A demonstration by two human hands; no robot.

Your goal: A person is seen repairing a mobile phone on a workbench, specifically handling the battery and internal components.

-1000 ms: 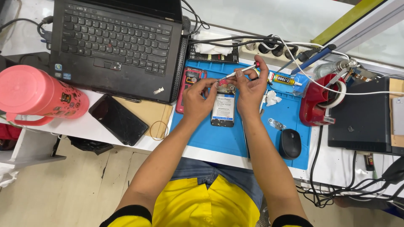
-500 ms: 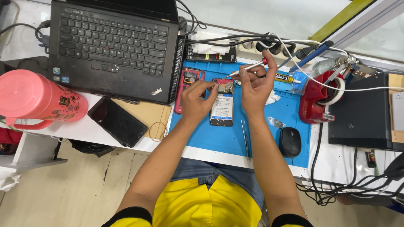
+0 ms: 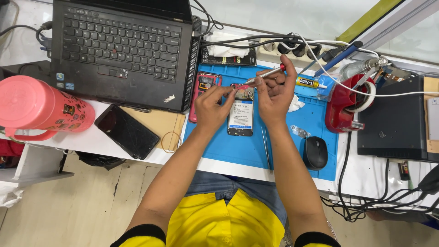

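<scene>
Since the earlier frames, both hands have drawn slightly downward in the frame toward the opened phone, and the screwdriver tip has swung from above the device down onto its top end.

Right hand [image 3: 274,93]: fingers curled closed in a pinch around a slim silver screwdriver [image 3: 264,74] with a red cap. The tool's long axis runs from upper right, at the cap, to lower left, at the tip, which meets the top end of the opened phone [image 3: 241,112].

Left hand [image 3: 211,106]: partly closed, thumb and forefinger pressed at the phone's upper left corner, steadying it; whether anything small lies between them cannot be told.

Phone: lies back-open at the centre of the frame on the blue work mat [image 3: 238,148], its long axis vertical in the picture, battery exposed. It sits directly between the two hands, the worked end just below and left of the right fingertips, so both hands are about equally near.

Outward on the mat: a red phone frame [image 3: 204,87] just left of the left hand; tweezers [image 3: 265,146] below the right wrist; a glue tube [image 3: 308,83] to its right; a black mouse [image 3: 315,153] at lower right. Beyond, a black laptop [image 3: 121,50] fills the upper left, a dark cracked handset [image 3: 126,131] lies below it, a pink jug [image 3: 39,107] lies at far left, and a red tape dispenser [image 3: 345,107] stands at right.
</scene>
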